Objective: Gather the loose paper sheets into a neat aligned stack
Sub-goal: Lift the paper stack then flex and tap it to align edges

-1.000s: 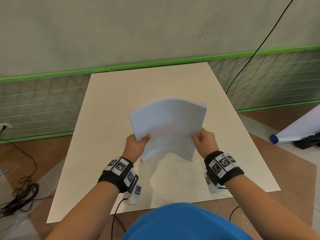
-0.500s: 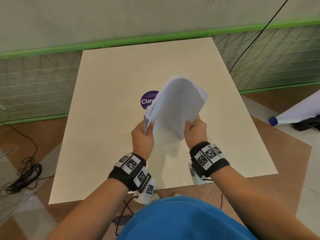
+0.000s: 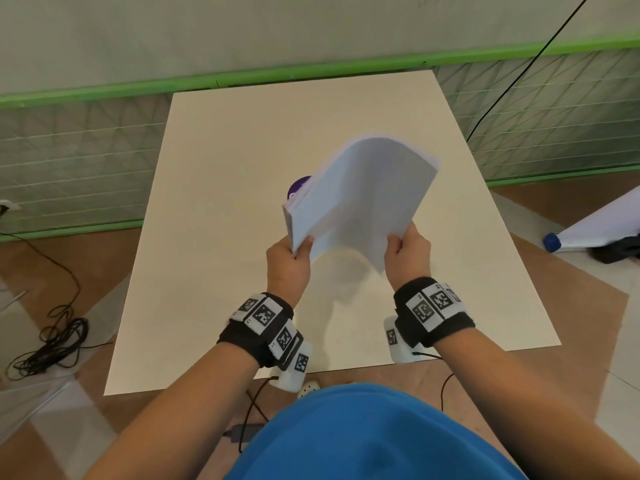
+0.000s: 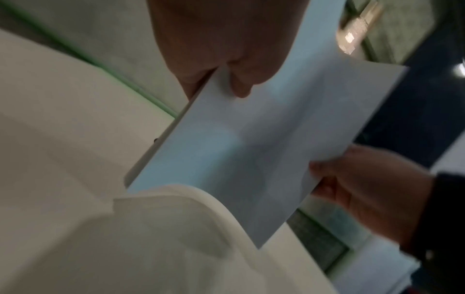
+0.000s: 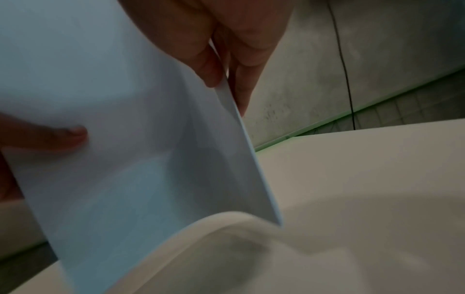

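Note:
A stack of white paper sheets (image 3: pixel 363 199) is held up in the air above the cream table (image 3: pixel 214 237), tilted and bowed over at its far end. My left hand (image 3: pixel 289 261) pinches its near left edge, thumb on top. My right hand (image 3: pixel 408 252) pinches the near right edge. The left wrist view shows the paper stack (image 4: pixel 251 149) gripped by the left hand (image 4: pixel 221 59), with the right hand (image 4: pixel 365 183) at its far corner. In the right wrist view the right hand (image 5: pixel 226 49) pinches the paper stack (image 5: pixel 125 139). The lowest corner hangs just above the tabletop.
A purple round sticker (image 3: pixel 299 188) on the table peeks out behind the stack. A green-edged mesh barrier (image 3: pixel 86 154) runs behind the table. Tangled black cables (image 3: pixel 52 344) lie on the floor at left. A white roll with a blue cap (image 3: pixel 588 230) lies on the floor at right.
Both hands turned the sheets from lying flat and spread to a steep tilt, then widened apart again. The stack now covers most of the purple sticker.

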